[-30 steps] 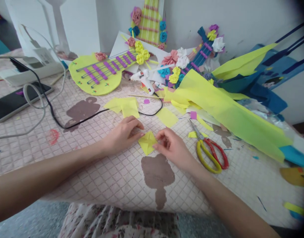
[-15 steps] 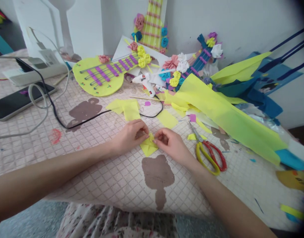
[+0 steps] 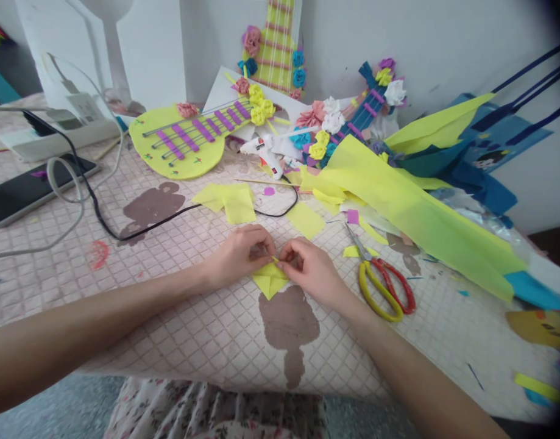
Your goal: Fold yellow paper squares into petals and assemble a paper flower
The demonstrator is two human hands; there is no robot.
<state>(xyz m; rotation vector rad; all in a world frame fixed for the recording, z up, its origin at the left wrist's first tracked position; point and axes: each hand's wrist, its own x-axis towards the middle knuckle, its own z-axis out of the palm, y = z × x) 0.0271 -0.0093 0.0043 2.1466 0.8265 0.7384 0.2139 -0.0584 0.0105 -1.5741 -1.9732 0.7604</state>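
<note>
Yellow paper [image 3: 269,285] is pinched by the left hand [image 3: 240,254] and right hand [image 3: 313,268], though some fingertips are hard to see.

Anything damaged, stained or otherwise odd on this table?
Yes: the tablecloth looks worn. A ragged brown patch breaks its diamond pattern on the person's side of the folded yellow paper, and a red smear marks the cloth at the left.

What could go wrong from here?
The folded yellow paper looks thin; pinched by the left hand and right hand, it might tear. The scissors lie to the right hand's right, so a sideways sweep could knock them. The black cord runs beyond the hands and might snag.
</note>
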